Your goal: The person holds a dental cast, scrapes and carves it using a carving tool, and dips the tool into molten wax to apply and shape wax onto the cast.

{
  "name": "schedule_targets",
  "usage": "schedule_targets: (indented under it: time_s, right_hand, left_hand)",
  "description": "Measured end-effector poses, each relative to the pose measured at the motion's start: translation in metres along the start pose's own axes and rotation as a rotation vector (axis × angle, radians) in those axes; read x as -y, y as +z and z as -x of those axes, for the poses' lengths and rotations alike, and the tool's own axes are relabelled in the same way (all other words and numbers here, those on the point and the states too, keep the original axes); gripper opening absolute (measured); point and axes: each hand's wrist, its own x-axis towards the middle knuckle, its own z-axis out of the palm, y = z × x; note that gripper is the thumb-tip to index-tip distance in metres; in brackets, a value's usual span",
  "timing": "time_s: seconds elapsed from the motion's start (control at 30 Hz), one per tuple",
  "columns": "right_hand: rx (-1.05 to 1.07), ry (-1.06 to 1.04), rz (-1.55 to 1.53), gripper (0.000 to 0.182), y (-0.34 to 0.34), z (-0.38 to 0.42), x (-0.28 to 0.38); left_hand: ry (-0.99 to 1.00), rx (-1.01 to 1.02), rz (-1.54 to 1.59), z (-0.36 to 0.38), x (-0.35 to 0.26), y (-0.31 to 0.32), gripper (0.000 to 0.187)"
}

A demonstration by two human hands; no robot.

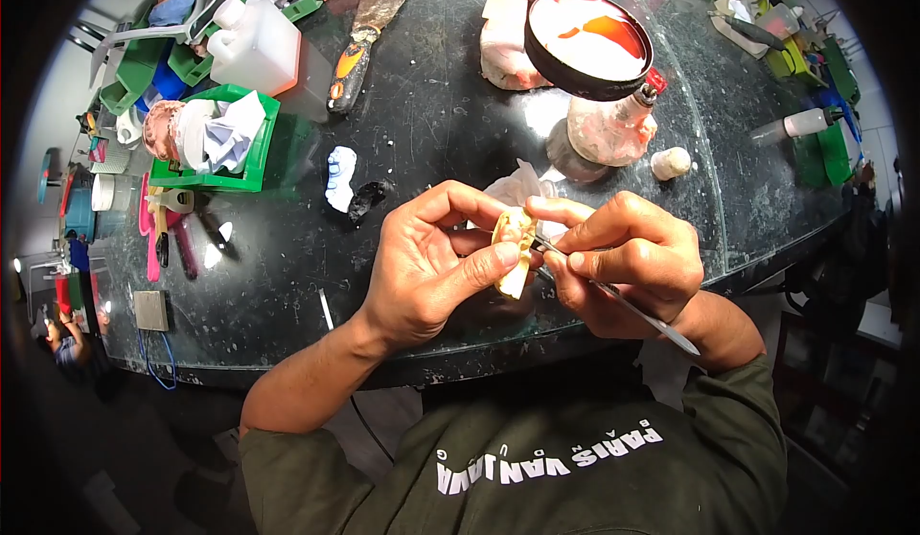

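Note:
My left hand (426,265) pinches a small yellowish dental cast (511,281) between thumb and fingers, above the front part of the dark table. In my right hand (632,257) is a slim metal carving tool (661,327), gripped like a pen. Its working tip meets or nearly meets the side of the cast; the fingers partly cover the contact. The tool's flat, wider end points down toward my right forearm. Just behind the cast lies crumpled translucent plastic (517,182), partly hidden by my hands.
Behind my hands stand a stained glass burner bottle (609,132), a round dark tin (537,51) with red contents, and a whitish cap (671,162). Leftward are a putty knife (355,60), a blue-white moulded piece (340,178), a green tray (251,178) and a plastic jug (254,51).

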Motion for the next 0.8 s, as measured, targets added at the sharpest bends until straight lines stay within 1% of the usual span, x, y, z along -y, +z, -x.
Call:
schedule_targets:
  time_s: [0.53,0.63,0.8]
  right_hand:
    - [0.013,-0.003,0.014,0.012,0.0004,-0.0001,0.0008]
    - [0.004,-0.006,0.027,0.012,0.0007,0.0005,0.0013]
    - [-0.013,0.002,0.023,0.013,0.0016,0.0011,0.002]
  left_hand:
    - [-0.014,-0.002,0.041,0.0009,0.0004,0.001,0.024]
    - [-0.114,-0.014,0.043,0.0028,-0.0016,0.0005,0.028]
    - [-0.135,-0.013,0.106,0.0038,0.0018,0.0026,0.026]
